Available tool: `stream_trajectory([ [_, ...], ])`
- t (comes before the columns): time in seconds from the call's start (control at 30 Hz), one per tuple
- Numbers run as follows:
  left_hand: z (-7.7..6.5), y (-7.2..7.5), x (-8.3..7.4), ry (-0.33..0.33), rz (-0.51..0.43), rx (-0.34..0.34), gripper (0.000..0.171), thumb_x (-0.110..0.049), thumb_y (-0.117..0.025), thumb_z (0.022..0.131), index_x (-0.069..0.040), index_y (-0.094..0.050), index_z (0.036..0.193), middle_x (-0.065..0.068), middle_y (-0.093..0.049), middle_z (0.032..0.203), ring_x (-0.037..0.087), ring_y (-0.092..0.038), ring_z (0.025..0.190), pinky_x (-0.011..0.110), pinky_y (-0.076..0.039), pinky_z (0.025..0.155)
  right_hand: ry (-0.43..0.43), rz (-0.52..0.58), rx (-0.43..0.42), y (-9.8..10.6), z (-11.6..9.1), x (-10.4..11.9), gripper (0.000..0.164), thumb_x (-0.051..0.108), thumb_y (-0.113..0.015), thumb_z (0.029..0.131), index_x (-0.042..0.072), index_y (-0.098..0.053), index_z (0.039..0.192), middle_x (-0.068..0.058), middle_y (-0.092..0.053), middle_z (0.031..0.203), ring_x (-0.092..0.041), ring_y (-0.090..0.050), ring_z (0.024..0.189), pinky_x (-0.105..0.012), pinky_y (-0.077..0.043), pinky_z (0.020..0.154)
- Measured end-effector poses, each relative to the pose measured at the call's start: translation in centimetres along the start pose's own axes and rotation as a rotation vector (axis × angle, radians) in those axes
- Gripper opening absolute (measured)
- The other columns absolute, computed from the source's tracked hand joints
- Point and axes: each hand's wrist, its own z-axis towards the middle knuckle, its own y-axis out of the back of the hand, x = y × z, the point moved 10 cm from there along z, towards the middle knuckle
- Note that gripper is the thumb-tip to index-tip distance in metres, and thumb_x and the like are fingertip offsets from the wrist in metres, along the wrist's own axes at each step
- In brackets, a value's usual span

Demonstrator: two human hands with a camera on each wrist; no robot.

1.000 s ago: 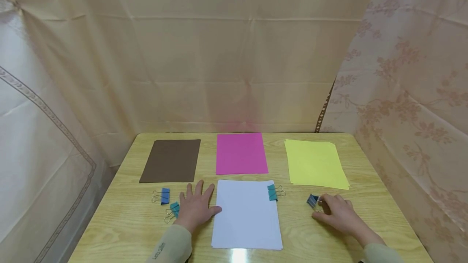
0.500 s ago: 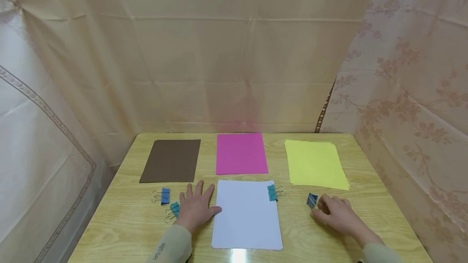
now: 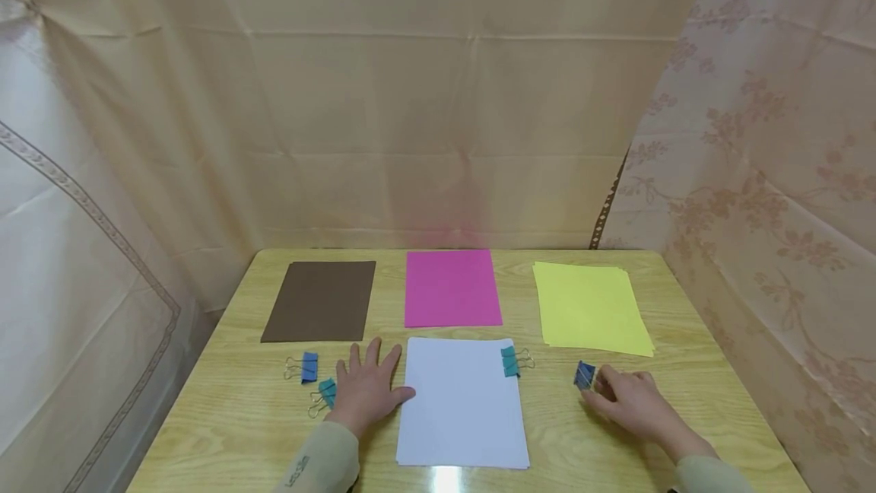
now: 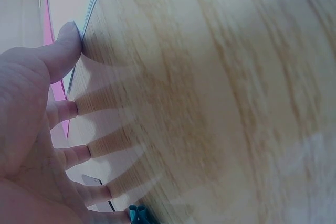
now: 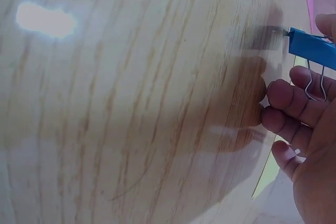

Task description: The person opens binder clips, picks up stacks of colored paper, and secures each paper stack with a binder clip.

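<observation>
Head view: my right hand [image 3: 633, 404] pinched the blue, wedge-shaped clip [image 3: 585, 376] between thumb and fingers, right of the smooth white paper [image 3: 461, 405] on the wood-grained tabletop [image 3: 564, 440]. An even squeeze on the clip's thin wire handles [image 5: 306, 88] seemed best, while my left hand [image 3: 368, 394], fingers spread apart, rested its thumb on the paper's edge.

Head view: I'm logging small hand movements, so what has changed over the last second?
The blue clip at the right hand has turned slightly; its wire handle, extended toward the fingers before, now lies closer to its body. No new grip or release is visible. The left hand, white paper and teal clip stayed put.
</observation>
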Motion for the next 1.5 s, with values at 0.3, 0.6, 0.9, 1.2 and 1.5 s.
stream_trajectory([
  [0.3,0.1,-0.2,0.1,0.002,0.011,0.003,0.081,-0.062,-0.07,0.088,-0.02,-0.047,0.153,0.02,-0.031,0.161,0.061,-0.024,0.144,0.079,-0.022,0.108,0.0,-0.025,-0.002,-0.2,0.1,-0.1,0.032,0.047,-0.064,0.099,0.022,-0.052,0.084,0.016,-0.046,0.067,-0.003,-0.042,0.065,-0.042,-0.029,0.079],
  [0.6,0.2,-0.3,0.2,0.005,0.032,0.01,0.081,-0.063,-0.068,0.088,-0.021,-0.046,0.154,0.02,-0.03,0.162,0.061,-0.024,0.144,0.079,-0.022,0.109,0.023,-0.064,-0.034,0.2,0.1,0.3,0.027,0.044,-0.064,0.1,0.021,-0.056,0.086,0.019,-0.049,0.068,-0.002,-0.045,0.067,-0.046,-0.035,0.083],
  [0.9,0.1,-0.3,0.1,-0.003,0.031,0.013,0.081,-0.063,-0.067,0.09,-0.021,-0.045,0.155,0.021,-0.03,0.162,0.061,-0.023,0.144,0.079,-0.021,0.108,0.071,-0.107,-0.117,1.0,0.3,1.0,0.024,0.035,-0.068,0.098,0.022,-0.055,0.084,0.017,-0.049,0.069,-0.001,-0.043,0.065,-0.049,-0.038,0.086],
  [1.2,0.2,0.4,0.4,0.016,-0.067,-0.005,0.078,-0.058,-0.066,0.093,-0.016,-0.044,0.155,0.02,-0.032,0.161,0.06,-0.024,0.144,0.078,-0.021,0.11,0.078,-0.146,-0.13,1.3,0.4,1.4,0.019,0.03,-0.065,0.101,0.021,-0.056,0.088,0.014,-0.051,0.069,-0.003,-0.045,0.066,-0.046,-0.04,0.085],
  [1.5,1.1,3.7,1.3,0.002,-0.065,-0.156,0.062,-0.045,-0.064,0.099,-0.004,-0.054,0.145,0.023,-0.046,0.151,0.053,-0.04,0.138,0.068,-0.039,0.105,0.08,-0.156,-0.116,1.2,0.6,1.4,0.018,0.03,-0.065,0.101,0.02,-0.055,0.089,0.013,-0.048,0.069,-0.005,-0.045,0.066,-0.043,-0.037,0.084],
])
